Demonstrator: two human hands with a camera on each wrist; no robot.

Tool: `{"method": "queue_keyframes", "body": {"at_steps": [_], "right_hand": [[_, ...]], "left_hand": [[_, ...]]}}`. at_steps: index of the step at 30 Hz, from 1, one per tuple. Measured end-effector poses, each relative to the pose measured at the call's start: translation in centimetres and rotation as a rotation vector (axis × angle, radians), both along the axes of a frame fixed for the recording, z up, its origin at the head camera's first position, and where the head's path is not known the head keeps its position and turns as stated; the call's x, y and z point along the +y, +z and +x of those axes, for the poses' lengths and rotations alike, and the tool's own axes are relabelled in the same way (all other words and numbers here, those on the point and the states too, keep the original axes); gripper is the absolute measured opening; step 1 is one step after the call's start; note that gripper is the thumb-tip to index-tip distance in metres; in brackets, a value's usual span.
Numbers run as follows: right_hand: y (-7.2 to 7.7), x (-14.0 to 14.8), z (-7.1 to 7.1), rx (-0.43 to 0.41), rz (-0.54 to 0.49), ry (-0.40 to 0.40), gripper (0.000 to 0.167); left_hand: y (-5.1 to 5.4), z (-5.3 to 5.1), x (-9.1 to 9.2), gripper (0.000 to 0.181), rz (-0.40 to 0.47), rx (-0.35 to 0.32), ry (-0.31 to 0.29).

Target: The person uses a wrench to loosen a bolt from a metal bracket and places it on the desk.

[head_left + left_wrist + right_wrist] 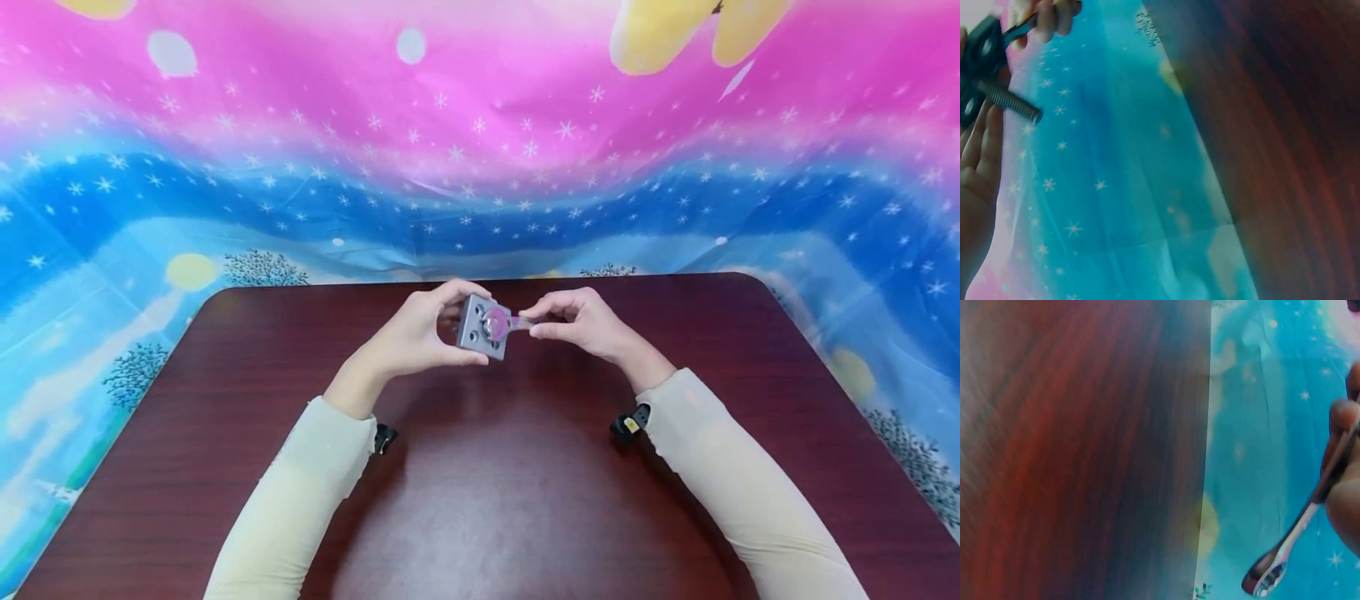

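My left hand (412,333) holds a grey metal plate (471,327) with holes in its face, thumb at the lower edge and fingers at the upper one. A threaded bolt (1013,103) juts out from the back of the plate, seen in the left wrist view. My right hand (588,323) pinches a metal wrench (519,322) between thumb and fingers. One wrench end lies over the middle of the plate's face; whether it grips the bolt head cannot be made out. The other, ring-shaped end of the wrench hangs free in the right wrist view.
Both hands are raised above a dark red-brown wooden table (480,500). Behind its far edge hangs a pink and blue cloth (480,183) with snowflakes. Small black devices (626,427) sit at both wrists.
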State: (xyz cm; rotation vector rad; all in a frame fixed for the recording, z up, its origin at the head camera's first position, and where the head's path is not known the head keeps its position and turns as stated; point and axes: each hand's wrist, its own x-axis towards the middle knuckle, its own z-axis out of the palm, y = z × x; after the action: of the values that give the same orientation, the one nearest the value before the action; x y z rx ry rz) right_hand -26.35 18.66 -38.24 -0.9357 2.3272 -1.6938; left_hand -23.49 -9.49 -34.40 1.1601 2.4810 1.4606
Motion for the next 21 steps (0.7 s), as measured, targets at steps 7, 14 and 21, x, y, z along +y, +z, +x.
{"method": "queue_keyframes", "body": {"at_steps": [7,14,21], "right_hand": [[0.5,0.6,-0.6,0.065,0.124,0.062,0.021],[0.8,1.0,0.7,0.121,0.161,-0.029,0.027],[0.7,2.0,3.0,0.142,0.115,-0.183,0.023]], "left_hand": [[-0.1,0.2,-0.1,0.073,-0.086,-0.071,-0.089],[-0.6,0.0,-0.2,0.073,0.04,-0.024,0.009],[-0.6,0.3,-0.4,0.073,0.048,0.043,0.091]]}}
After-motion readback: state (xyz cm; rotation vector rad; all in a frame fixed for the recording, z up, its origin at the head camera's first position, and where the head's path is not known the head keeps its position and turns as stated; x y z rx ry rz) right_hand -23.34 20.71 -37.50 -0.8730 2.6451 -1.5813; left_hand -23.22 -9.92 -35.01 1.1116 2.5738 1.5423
